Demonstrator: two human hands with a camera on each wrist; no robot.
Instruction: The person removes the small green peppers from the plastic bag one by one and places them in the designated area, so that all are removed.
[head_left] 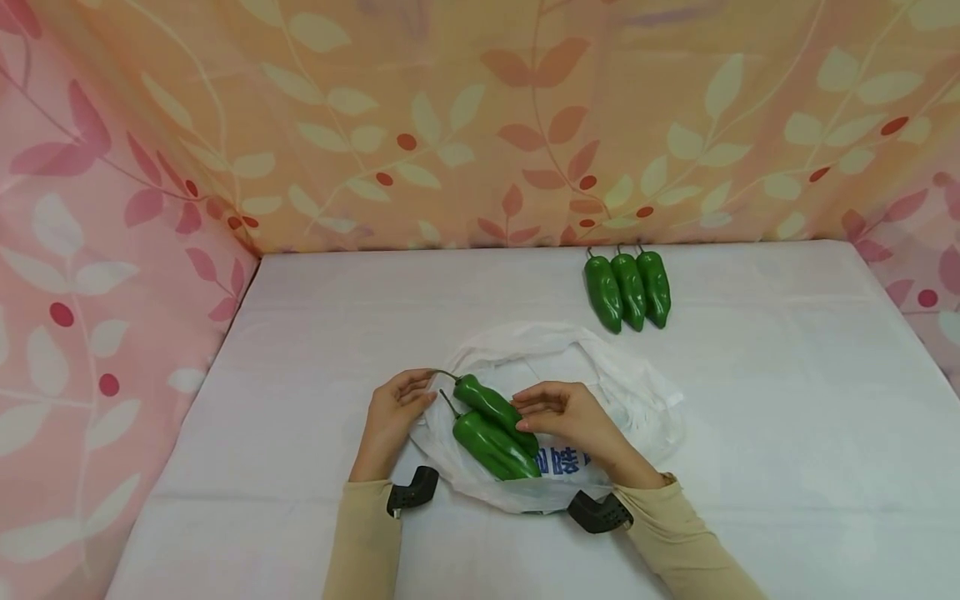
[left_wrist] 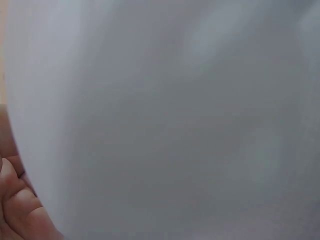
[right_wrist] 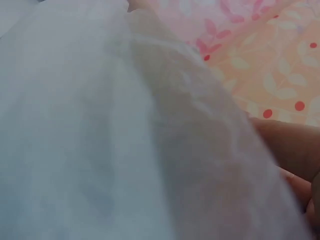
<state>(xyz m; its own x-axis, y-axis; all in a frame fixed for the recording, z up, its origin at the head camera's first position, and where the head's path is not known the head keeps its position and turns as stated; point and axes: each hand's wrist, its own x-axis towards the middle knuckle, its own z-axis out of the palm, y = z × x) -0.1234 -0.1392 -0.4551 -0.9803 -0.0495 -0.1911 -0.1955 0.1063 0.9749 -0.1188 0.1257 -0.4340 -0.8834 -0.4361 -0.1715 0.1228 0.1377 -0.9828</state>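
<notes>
A white plastic bag [head_left: 637, 392] with blue lettering lies spread on the table, its mouth facing up. Two green peppers [head_left: 491, 446] lie side by side at the left part of the bag, stems toward the upper left. My left hand [head_left: 393, 417] pinches the bag's left rim, close to the upper pepper's stem. With thumb and fingers my right hand [head_left: 566, 417] holds the upper pepper [head_left: 483, 400] near its lower end. Pale bag plastic fills most of both wrist views, leaving just parts of the left fingers [left_wrist: 22, 210] and right fingers [right_wrist: 290, 150] visible.
Three more green peppers [head_left: 628, 290] lie in a row at the back of the table, right of centre. A white cloth [head_left: 300, 333] covers the table. Leaf-patterned curtains [head_left: 450, 125] hang behind it and at both sides.
</notes>
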